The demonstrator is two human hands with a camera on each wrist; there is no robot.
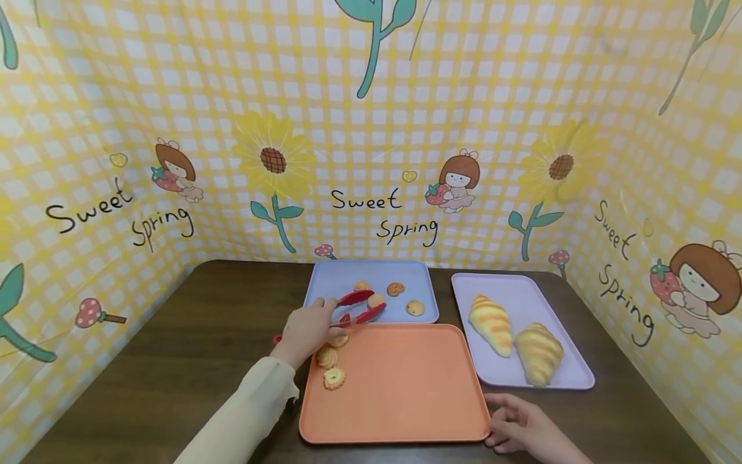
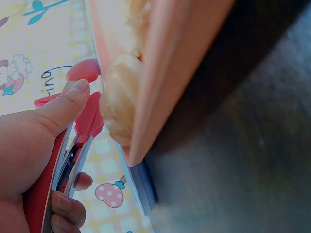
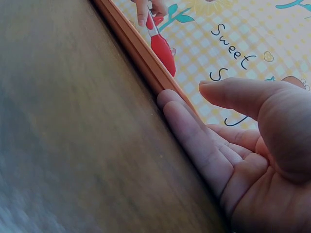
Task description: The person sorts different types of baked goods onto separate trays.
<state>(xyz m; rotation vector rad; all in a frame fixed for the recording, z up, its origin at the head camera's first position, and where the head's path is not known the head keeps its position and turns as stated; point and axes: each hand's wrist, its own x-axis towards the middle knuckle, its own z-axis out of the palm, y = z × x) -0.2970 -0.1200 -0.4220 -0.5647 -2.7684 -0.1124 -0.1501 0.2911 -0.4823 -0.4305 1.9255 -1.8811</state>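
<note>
My left hand (image 1: 306, 330) grips a pair of red-tipped tongs (image 2: 89, 119), thumb on one arm and fingers curled round the other. The tong heads reach over the blue tray (image 1: 324, 274), either side of a round cookie (image 1: 375, 300). Other cookies lie there too: a swirled one (image 1: 362, 286), a brown one (image 1: 396, 289) and a dotted one (image 1: 415, 308). Below the left hand, several cookies (image 1: 333, 378) line the left side of the orange tray (image 1: 400, 386). My right hand (image 1: 518, 425) touches that tray's near right edge with its fingers, thumb held apart.
To the right, a lilac tray (image 1: 522, 287) carries two striped bread pieces, one a long croissant (image 1: 490, 325), the other a wider roll (image 1: 540, 354). Dark wooden tabletop (image 1: 174, 374) surrounds the trays. A checked yellow cloth (image 1: 371, 129) walls the back and sides.
</note>
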